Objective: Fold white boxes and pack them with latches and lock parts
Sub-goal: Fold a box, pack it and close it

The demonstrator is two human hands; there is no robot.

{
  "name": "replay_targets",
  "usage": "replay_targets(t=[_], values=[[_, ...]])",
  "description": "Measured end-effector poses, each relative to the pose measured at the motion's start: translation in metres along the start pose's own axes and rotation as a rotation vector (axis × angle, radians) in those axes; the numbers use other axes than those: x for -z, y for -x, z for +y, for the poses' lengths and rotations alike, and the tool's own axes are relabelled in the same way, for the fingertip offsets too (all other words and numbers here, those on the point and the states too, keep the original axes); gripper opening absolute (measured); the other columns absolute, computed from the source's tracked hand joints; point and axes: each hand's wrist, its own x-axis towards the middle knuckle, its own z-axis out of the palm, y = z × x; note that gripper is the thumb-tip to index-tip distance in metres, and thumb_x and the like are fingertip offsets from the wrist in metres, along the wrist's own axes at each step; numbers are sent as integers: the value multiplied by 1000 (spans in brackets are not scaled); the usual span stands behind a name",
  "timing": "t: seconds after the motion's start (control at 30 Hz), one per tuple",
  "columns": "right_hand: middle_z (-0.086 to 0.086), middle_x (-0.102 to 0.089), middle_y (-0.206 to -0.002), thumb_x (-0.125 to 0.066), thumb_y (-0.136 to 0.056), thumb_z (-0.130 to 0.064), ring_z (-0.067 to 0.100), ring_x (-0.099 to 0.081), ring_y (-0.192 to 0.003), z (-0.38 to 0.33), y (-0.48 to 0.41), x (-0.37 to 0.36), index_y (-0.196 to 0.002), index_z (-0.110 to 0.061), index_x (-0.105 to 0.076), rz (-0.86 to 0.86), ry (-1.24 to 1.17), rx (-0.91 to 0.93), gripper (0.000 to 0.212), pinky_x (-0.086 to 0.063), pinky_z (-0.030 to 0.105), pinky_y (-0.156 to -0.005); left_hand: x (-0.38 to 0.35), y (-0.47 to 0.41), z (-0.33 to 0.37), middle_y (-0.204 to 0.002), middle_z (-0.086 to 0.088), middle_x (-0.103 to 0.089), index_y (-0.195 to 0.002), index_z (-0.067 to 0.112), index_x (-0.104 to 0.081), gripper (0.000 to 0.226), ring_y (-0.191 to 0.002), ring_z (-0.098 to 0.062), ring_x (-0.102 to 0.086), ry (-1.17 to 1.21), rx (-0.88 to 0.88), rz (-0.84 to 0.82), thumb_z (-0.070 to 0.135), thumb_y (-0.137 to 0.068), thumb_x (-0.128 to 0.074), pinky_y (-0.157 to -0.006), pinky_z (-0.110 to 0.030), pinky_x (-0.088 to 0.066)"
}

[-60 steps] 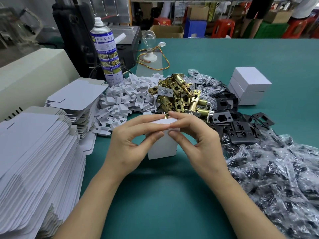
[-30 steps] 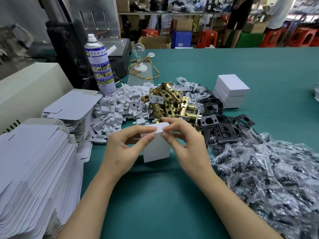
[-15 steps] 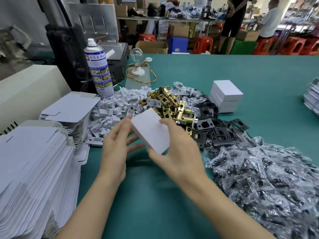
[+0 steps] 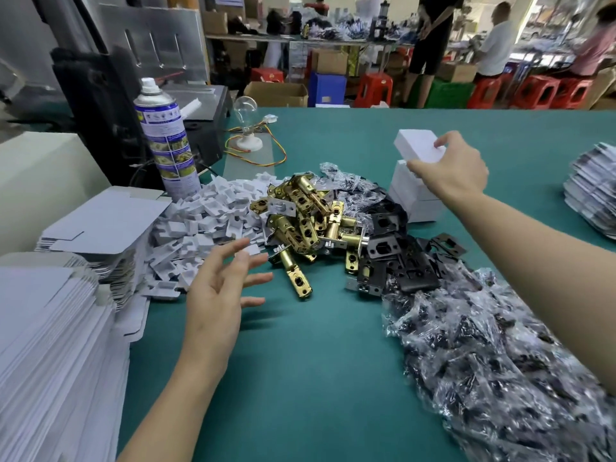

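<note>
White box (image 4: 416,149) in right hand (image 4: 458,170), seemingly closed

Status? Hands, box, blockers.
Right hand holds closed box above box stack. Left hand open, empty, near latches. Nothing blocking.

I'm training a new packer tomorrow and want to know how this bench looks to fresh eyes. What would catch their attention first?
Probably the heap of shiny brass latches at the table's centre, ringed by white card inserts to its left and black strike plates to its right. Next, the right hand holding a closed white box above the stacked boxes at the far side, while the left hand hovers open near the latches.
</note>
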Motion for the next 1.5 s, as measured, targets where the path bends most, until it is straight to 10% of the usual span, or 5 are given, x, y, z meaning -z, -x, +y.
replay_targets(t=[1.13,1.33,1.5], values=[[17,-48,-141,-74,-84,-46,38,-44,-133,21,-10,-26,-139,-14,-43,-64,118,-96,70,-31,56,-109,-3,1,-8,-103,7,-80,-108,22,-72,17,-94,-12,-78,-118,44,-121,27,-107,-55,-66,-28,-64],[5,-53,-135,-64,-95,-44,24,-47,-129,-56,35,-27,-127,-16,-58,94,-99,401,43,-32,36,-101,-7,2,-13,-99,8,-80,-104,22,-72,12,-88,-11,-78,-181,36,-142,24,-106,-60,-62,-24,-60],[6,-69,-104,-67,-93,-23,27,-61,-106,-149,137,-62,-98,-12,-73,-141,-252,970,13,-47,41,-87,-8,3,-17,-93,11,-79,-100,23,-71,12,-84,-10,-78,-257,-12,-175,19,-105,-61,-57,-25,-59]])
